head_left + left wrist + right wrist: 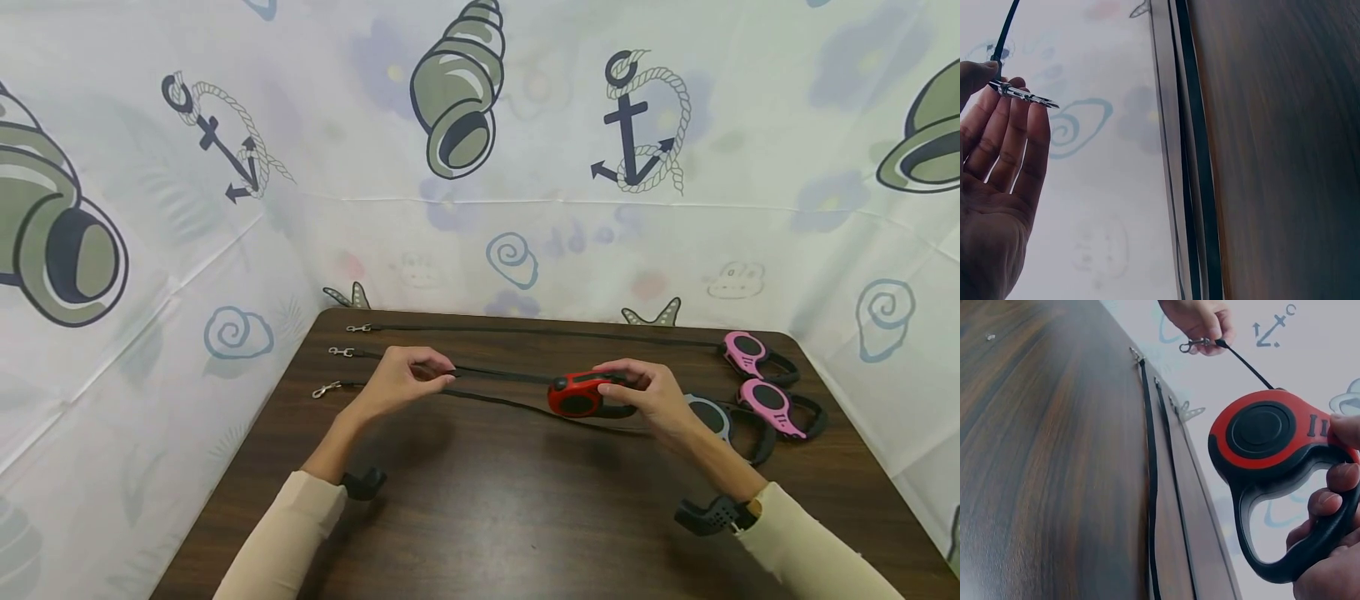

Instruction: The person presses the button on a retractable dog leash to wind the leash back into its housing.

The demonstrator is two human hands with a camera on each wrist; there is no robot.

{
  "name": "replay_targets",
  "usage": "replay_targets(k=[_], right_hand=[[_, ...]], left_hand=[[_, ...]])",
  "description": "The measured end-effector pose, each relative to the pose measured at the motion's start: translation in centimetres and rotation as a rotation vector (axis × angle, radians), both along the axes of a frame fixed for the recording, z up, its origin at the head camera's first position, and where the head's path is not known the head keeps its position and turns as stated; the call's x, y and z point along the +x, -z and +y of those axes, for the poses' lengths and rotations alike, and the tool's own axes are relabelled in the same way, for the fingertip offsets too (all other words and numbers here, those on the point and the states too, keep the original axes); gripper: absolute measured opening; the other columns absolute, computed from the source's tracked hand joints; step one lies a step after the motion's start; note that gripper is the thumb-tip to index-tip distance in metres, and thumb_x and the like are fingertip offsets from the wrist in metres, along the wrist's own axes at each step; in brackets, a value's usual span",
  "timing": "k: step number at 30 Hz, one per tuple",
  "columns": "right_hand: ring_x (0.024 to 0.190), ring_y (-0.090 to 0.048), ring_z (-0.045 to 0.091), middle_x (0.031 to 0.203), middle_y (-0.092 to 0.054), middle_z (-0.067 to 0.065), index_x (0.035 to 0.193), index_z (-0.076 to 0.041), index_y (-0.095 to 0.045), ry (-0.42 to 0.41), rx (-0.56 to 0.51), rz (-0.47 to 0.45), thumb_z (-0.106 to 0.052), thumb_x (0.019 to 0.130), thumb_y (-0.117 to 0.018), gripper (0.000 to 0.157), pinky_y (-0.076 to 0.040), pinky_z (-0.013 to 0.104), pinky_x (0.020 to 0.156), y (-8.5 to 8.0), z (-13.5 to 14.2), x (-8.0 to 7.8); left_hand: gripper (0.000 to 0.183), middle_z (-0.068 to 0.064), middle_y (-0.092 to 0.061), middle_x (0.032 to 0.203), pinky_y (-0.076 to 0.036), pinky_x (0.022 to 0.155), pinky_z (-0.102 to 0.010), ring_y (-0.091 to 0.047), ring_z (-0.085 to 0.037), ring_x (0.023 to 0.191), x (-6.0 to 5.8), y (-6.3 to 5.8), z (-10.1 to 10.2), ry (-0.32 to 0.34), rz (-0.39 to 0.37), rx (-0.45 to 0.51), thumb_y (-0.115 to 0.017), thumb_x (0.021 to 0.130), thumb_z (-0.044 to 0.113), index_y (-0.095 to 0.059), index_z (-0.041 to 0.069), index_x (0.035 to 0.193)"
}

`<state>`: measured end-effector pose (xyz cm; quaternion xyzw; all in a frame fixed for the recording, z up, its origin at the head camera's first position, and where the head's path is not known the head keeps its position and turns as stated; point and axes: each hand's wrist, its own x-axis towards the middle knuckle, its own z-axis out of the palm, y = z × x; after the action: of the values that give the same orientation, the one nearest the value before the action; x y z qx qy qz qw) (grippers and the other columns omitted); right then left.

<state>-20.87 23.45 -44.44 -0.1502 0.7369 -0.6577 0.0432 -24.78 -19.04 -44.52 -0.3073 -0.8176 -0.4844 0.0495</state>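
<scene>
My right hand [652, 396] grips the black loop handle of a red and black retractable dog leash [1263, 428], its thumb near the ribbed button on the casing. The leash is held up over the dark table. From its casing a black cord [1249, 365] runs across to my left hand [405, 379]. There, thumb and fingertips pinch the cord's end beside a silver snap hook [1025, 94]. In the left wrist view the other fingers stretch out behind the hook.
Two pink retractable leashes [767, 398] and a grey-blue one [708, 417] lie at the table's right. Their black cords stretch left across the wooden table [495, 517], ending in silver hooks [327, 389]. Patterned cloth [525, 150] hangs behind and at the sides.
</scene>
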Motion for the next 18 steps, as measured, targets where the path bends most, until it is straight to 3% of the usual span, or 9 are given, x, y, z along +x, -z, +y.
replay_targets(k=[9, 18], right_hand=[[0.092, -0.069, 0.016, 0.098, -0.079, -0.003, 0.126, 0.009, -0.069, -0.005, -0.024, -0.006, -0.001, 0.095, -0.076, 0.033, -0.059, 0.029, 0.084, 0.0, -1.3, 0.0], [0.087, -0.068, 0.017, 0.096, -0.079, -0.003, 0.126, 0.011, -0.069, -0.007, 0.011, 0.010, -0.004, 0.096, -0.076, 0.034, -0.057, 0.031, 0.077, 0.1, -2.5, 0.0]], left_hand=[[0.011, -0.003, -0.079, 0.094, -0.064, 0.076, -0.038, -0.073, -0.016, 0.083, 0.3, 0.1, 1.4, 0.019, -0.012, 0.025, -0.084, 0.091, 0.007, -0.081, 0.009, 0.102], [0.015, -0.013, -0.079, 0.095, -0.064, 0.073, -0.038, -0.073, -0.018, 0.083, 0.4, 0.7, 3.0, 0.049, 0.028, 0.044, -0.083, 0.089, -0.001, -0.079, 0.002, 0.103]])
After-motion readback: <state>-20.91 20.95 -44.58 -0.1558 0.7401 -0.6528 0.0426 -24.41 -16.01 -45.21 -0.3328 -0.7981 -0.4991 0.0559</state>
